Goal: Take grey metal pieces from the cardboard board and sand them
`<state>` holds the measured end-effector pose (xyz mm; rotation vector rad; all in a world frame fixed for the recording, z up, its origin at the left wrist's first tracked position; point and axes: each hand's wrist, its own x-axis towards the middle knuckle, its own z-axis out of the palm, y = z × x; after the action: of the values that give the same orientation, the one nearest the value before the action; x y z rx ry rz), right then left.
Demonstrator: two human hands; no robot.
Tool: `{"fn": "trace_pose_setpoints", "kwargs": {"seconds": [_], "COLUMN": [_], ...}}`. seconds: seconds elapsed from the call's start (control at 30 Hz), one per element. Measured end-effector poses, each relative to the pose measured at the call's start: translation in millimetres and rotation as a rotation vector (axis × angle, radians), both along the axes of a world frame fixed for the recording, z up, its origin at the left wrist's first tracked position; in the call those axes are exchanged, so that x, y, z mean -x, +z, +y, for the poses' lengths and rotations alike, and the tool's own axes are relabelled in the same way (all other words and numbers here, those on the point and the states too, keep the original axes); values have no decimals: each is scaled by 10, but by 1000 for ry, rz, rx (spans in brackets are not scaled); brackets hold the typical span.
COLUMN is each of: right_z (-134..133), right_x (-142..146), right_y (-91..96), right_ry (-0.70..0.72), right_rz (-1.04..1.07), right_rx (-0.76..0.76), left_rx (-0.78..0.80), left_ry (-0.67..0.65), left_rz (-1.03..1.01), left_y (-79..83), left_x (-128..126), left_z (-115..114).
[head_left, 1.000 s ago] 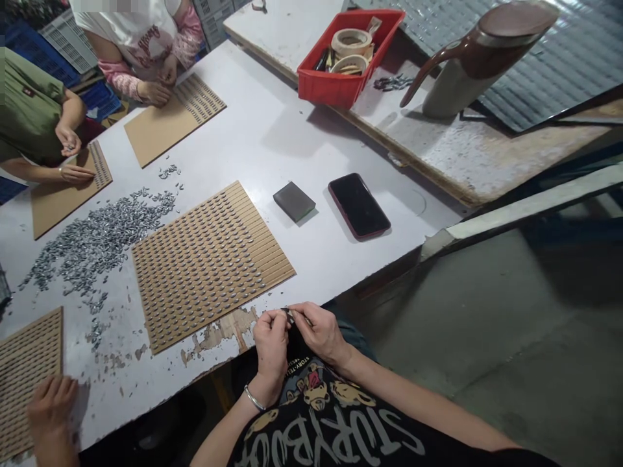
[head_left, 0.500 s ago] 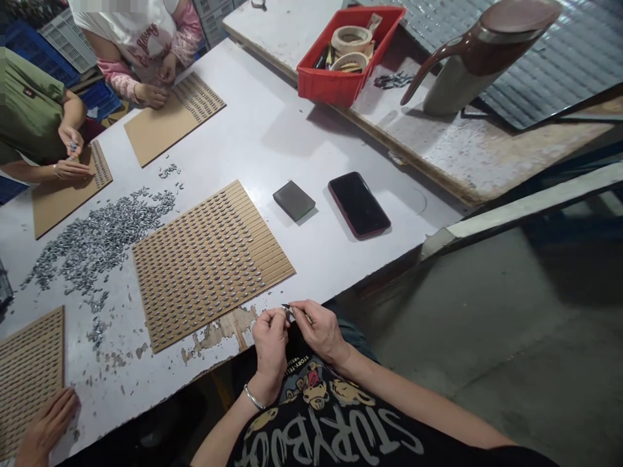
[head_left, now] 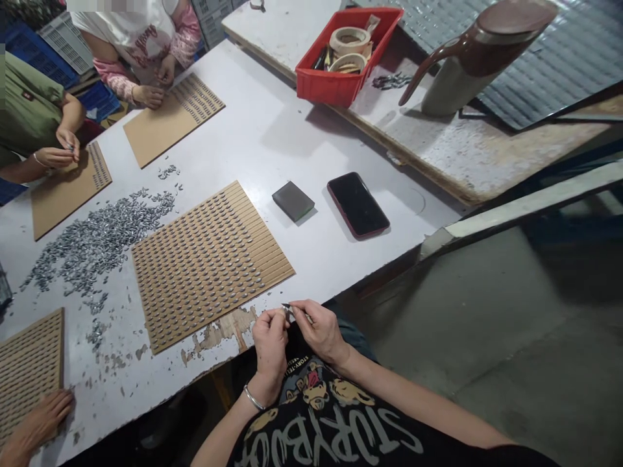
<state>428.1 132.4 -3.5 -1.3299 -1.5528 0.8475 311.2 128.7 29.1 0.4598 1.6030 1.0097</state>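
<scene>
My left hand, a bangle on its wrist, is closed in a pinch at the table's front edge. What sits between its fingertips is too small to make out. Touching or nearly touching it, my right hand is closed on a small dark pointed tool whose tip points left. Just beyond both hands lies a brown grooved board, its left and middle part set with rows of small silvery pieces and its right strip bare. A heap of loose silvery pieces is spread left of the board.
A dark grey block and a phone lie right of the board. A red bin with tape rolls and a jug stand on the side table. Co-workers' hands are at other boards; another hand rests lower left.
My two hands hold the same pose. The co-worker in green has brought both hands together above the board at left. The hand at lower left has shifted slightly down and left.
</scene>
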Motion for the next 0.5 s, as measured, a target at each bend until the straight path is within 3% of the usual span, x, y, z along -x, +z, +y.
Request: {"fn": "trace_pose_setpoints", "kwargs": {"seconds": [0.5], "right_z": [1], "right_x": [-2], "right_y": [-12], "right_ry": [34], "right_rz": [-2], "right_rx": [3], "left_rx": [-33], "left_ry": [-48], "left_rz": [77], "left_y": [-92], "left_x": [28], "left_z": [-47]}}
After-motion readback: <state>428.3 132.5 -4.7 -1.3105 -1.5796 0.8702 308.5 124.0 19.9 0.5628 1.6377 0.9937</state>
